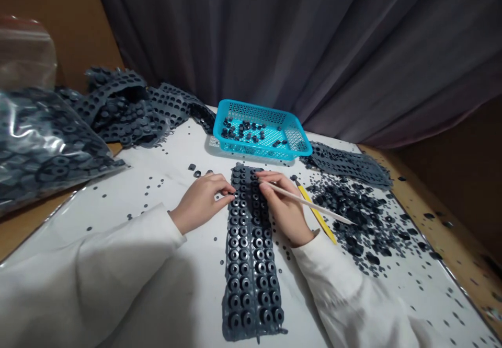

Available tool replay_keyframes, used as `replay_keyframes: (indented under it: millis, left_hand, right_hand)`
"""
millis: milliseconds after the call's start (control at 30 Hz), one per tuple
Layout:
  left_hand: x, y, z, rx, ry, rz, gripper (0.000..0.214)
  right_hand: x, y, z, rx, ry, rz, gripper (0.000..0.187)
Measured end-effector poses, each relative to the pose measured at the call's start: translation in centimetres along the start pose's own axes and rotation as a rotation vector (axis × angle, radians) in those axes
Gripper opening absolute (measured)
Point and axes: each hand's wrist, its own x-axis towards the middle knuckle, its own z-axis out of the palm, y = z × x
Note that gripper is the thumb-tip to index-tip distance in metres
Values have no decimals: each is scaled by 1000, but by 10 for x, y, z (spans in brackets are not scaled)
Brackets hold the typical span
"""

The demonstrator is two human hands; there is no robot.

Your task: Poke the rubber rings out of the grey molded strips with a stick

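Note:
A long dark grey moulded rubber sheet lies lengthwise before me, with rows of round, ring-like parts on it. At its upper left edge, my left hand is closed in a pinch. A small dark bit shows at those fingertips; whether it is the sheet's edge or a loose piece I cannot tell. My right hand grips a thin white stick-like tool, its rear end pointing down to the right. The tool's front end is among the fingers over the sheet's upper right rows, partly hidden.
Beyond the sheet stands a blue basket with several small black pieces. A yellow pen-like tool lies beside a pile of black scraps. More moulded sheets lie behind. A full plastic bag and heaped sheets occupy the left.

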Motion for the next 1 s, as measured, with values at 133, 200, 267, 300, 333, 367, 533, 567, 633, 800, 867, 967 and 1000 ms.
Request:
replay_keyframes:
  millis: [133,200,267,300,333,367,533,567,633,800,867,967,1000]
  left_hand:
    - [0,0,0,-17,22,0,6]
    - [0,0,0,-27,20,-3,7]
    - [0,0,0,-37,17,-6,8]
    - [0,0,0,-42,16,-7,9]
    - [0,1,0,-43,14,-9,9]
    - [0,1,-1,-44,12,-12,10]
    - [1,3,-2,-51,-8,-30,10]
    - [1,3,-2,-51,-13,-33,11]
    - [1,3,-2,-46,-23,-39,12]
    - [1,1,-1,-35,-36,-44,13]
    - [1,1,-1,-31,-37,-41,13]
    - [1,2,-2,-24,-41,-40,13]
    - [1,2,-2,-23,-41,-40,13]
  right_hand:
    - [-5,4,8,111,-310,69,11]
    - [-5,6,7,120,-340,82,12]
    - [-5,8,6,116,-357,77,13]
    - [-5,8,6,109,-366,71,13]
    - [-4,8,5,102,-375,65,13]
    - [-4,8,5,92,-382,59,13]
    - [-5,8,5,53,-398,39,10]
    - [-5,8,5,48,-400,33,10]
    - [-5,9,5,38,-403,18,9]
    - [-6,9,6,-34,-405,-38,11]
    - [-6,9,6,-80,-403,-85,13]
    - [-6,9,6,-146,-419,-166,13]
    - [-6,9,7,-172,-423,-192,12]
